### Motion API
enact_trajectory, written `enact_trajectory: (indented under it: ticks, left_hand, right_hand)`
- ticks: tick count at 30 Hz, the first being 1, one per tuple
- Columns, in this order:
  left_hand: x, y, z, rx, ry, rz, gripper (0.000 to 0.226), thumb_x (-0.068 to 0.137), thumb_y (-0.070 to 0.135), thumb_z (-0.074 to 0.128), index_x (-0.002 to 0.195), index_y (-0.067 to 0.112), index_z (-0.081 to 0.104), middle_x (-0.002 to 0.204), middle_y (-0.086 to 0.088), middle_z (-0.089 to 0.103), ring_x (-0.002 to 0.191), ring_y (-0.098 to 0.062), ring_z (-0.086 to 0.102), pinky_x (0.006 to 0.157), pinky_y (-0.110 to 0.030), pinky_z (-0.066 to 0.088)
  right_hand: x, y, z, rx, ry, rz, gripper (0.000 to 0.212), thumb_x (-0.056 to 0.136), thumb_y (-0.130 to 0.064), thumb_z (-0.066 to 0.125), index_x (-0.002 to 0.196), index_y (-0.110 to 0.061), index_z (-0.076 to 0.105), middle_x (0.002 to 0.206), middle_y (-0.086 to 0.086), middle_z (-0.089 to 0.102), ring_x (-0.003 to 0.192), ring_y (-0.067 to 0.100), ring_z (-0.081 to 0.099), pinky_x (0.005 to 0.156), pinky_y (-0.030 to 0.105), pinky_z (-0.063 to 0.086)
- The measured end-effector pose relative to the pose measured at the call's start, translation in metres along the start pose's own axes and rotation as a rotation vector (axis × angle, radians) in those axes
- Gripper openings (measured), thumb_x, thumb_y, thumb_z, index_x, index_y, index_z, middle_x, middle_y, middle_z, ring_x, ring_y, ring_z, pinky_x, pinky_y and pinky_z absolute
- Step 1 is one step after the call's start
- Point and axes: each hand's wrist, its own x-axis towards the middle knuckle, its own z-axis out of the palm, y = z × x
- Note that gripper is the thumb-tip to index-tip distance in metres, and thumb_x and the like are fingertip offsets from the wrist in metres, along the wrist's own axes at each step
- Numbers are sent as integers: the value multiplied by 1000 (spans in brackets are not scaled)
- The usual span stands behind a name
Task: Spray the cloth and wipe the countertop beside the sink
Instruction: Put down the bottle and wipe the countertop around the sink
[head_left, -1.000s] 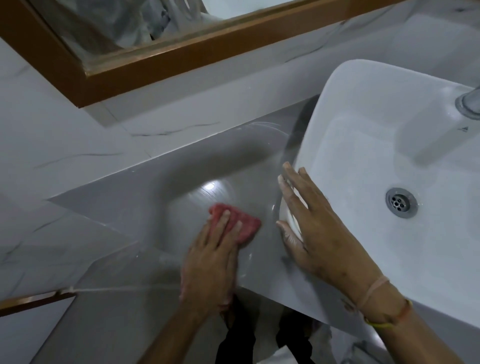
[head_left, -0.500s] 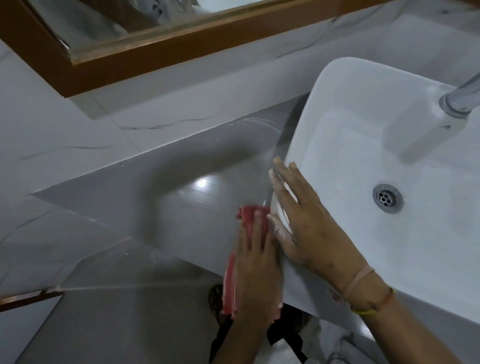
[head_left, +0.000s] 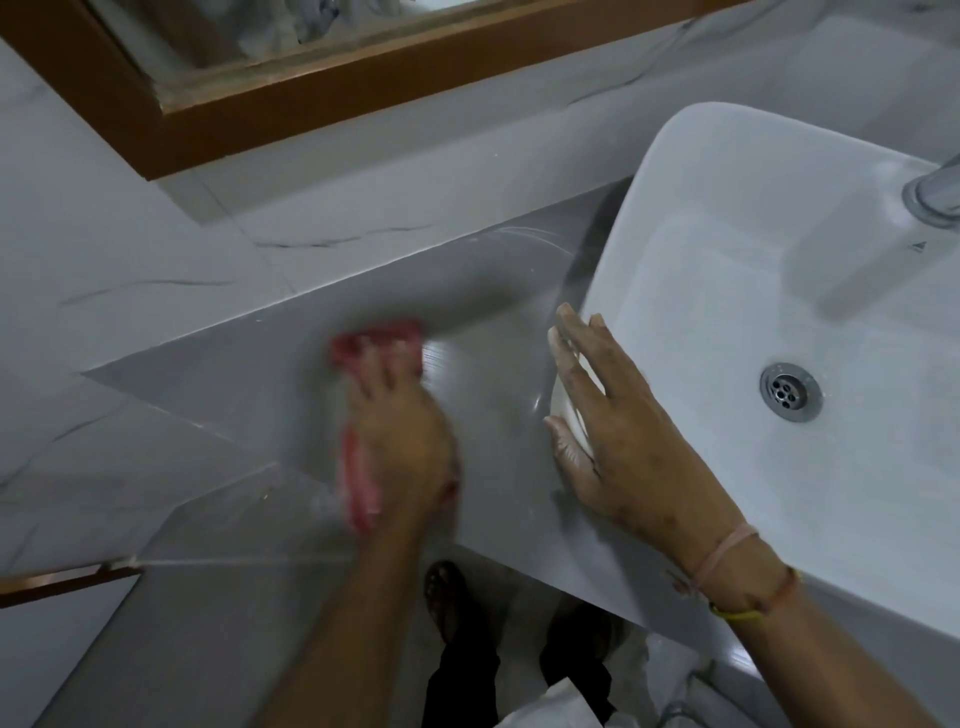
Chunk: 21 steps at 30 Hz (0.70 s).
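Left hand (head_left: 400, 436) flat on the red cloth (head_left: 376, 348), fingers (head_left: 387, 366) stretched forward and close together, pressing the cloth down onto the grey tabletop (head_left: 249, 384). Blurred by motion, so finger edges not sharp. Cloth poking out ahead of the fingertips and trailing back along the outer side of the palm, near the tabletop's front edge. Nothing pinched; cloth held only by the flat press.

Right hand (head_left: 618, 431) open, fingers (head_left: 576, 343) extended and slightly spread, resting on the left wall of the white sink (head_left: 691, 171). Thumb down by the tabletop where sink meets surface. Thin bands around the right wrist. Holding nothing.

Cloth well left of the right fingers, apart from the sink, with bare glossy tabletop between. Faint streaks on the tabletop beyond the right fingertips, toward the back wall.

Drain (head_left: 790, 391) inside the basin, right of the right hand. Tap (head_left: 935, 200) at the far right edge, partly cut off. Wooden mirror frame (head_left: 291, 111) on the marble wall, beyond the left fingertips. Dark trousers and a sandalled foot (head_left: 447, 597) below the tabletop edge, between the two forearms.
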Motion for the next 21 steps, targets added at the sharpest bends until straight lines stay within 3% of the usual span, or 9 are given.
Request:
enact_trajectory:
  ticks: [3, 5, 7, 10, 11, 16, 18, 21]
  left_hand:
    - [-68, 58, 20, 31, -219, 253, 71, 89, 27, 49, 150, 9, 17, 160, -20, 7, 147, -43, -3, 119, -59, 15]
    - [-107, 58, 27, 41, -367, 327, 89, 86, 31, 56, 151, 14, -2, 160, -18, -13, 147, -39, -17, 121, -57, 9]
    - [-112, 28, 23, 74, -385, 288, 86, 84, 28, 54, 152, 24, 1, 163, -8, -6, 148, -33, -15, 122, -49, 11]
    - [-74, -23, 3, -13, -196, 174, 62, 79, 15, 48, 140, 18, 45, 154, -16, 35, 142, -42, 30, 114, -52, 33]
    - [-55, -33, -2, -28, -129, 124, 55, 81, 12, 48, 136, 11, 50, 150, -20, 40, 138, -44, 36, 111, -53, 37]
    - [29, 7, -5, 42, -141, 135, 49, 88, 9, 43, 136, -1, 44, 152, -23, 34, 143, -43, 23, 118, -54, 21]
    - [41, 38, 2, 41, -243, 155, 57, 91, 15, 37, 146, 4, 26, 160, -17, 19, 148, -38, 7, 121, -50, 11]
    - [4, 51, 12, 153, -336, 442, 69, 96, 32, 36, 152, 18, -2, 163, -10, -7, 149, -33, -13, 122, -50, 6]
  right_hand:
    - [1, -3, -1, -6, -10, 9, 66, 91, -21, 55, 146, 0, 25, 158, 16, 19, 146, 31, 14, 116, 38, 20]
    - [1, -4, -2, 13, -24, 26, 67, 91, -23, 54, 147, 0, 23, 159, 14, 17, 146, 30, 12, 116, 40, 21]
    - [0, -4, -3, 16, -31, 25, 67, 92, -23, 53, 147, 0, 23, 159, 13, 16, 147, 29, 11, 117, 39, 21]
    - [-1, -3, -4, -8, -31, 9, 65, 91, -21, 54, 146, 0, 25, 158, 13, 18, 147, 28, 11, 118, 36, 20]
    - [0, -4, -4, -21, -27, 4, 64, 92, -21, 54, 146, -1, 26, 158, 13, 19, 147, 28, 12, 117, 34, 18]
    - [-2, -6, -7, -47, -26, 16, 63, 92, -20, 53, 145, 0, 27, 158, 13, 21, 147, 29, 14, 117, 32, 15]
    - [-2, -7, -7, -49, -12, 12, 62, 91, -18, 56, 144, 1, 30, 156, 15, 24, 145, 31, 19, 117, 35, 21]
    - [-2, -6, -6, -40, -2, 12, 62, 91, -19, 56, 144, 1, 30, 156, 15, 25, 145, 31, 19, 115, 35, 21]
